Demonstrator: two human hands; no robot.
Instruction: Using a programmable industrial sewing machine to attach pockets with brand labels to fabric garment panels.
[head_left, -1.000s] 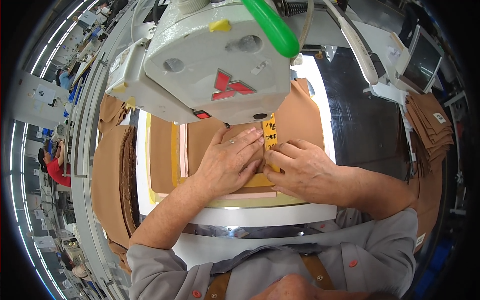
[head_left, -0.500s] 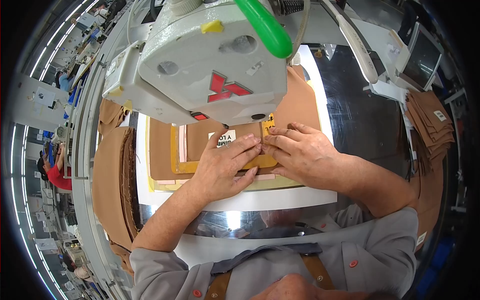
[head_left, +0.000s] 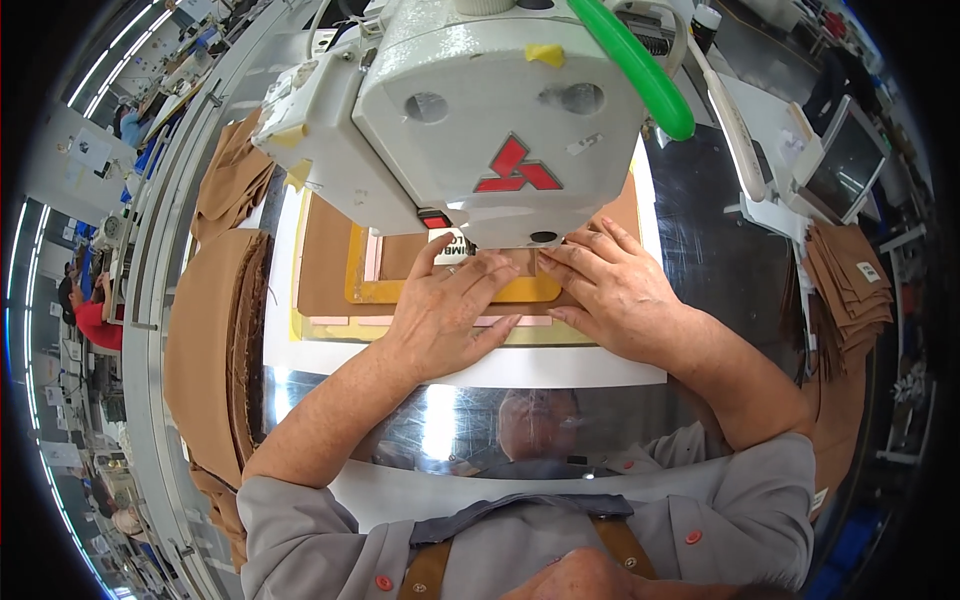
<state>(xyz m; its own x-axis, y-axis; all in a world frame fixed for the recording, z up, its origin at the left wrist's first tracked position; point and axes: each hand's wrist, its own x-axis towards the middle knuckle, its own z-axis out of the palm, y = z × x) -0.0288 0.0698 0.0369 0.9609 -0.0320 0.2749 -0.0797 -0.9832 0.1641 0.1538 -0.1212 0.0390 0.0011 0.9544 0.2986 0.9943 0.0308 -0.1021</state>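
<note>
Polished metal tabletop [head_left: 395, 425] gleams beneath a white machine head [head_left: 440, 150]. Partly under it, a yellow frame [head_left: 385, 291] lies on brown material [head_left: 325, 285], near bar crosswise, left bar pointing away from the person; its far end is hidden, so I can't judge its long axis. Left hand [head_left: 445, 310] and right hand [head_left: 620, 290] lie palm-down across it, fingers outstretched.

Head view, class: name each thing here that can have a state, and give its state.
Left hand, palm down, open.
Right hand, palm down, open.
Yellow frame, flat, partly hidden.
Brown panel, flat, partly hidden.
White sheet, flat.
Left brown pieces, stacked.
Right brown pieces, stacked unevenly.
Monitor, screen looks dark.
</note>
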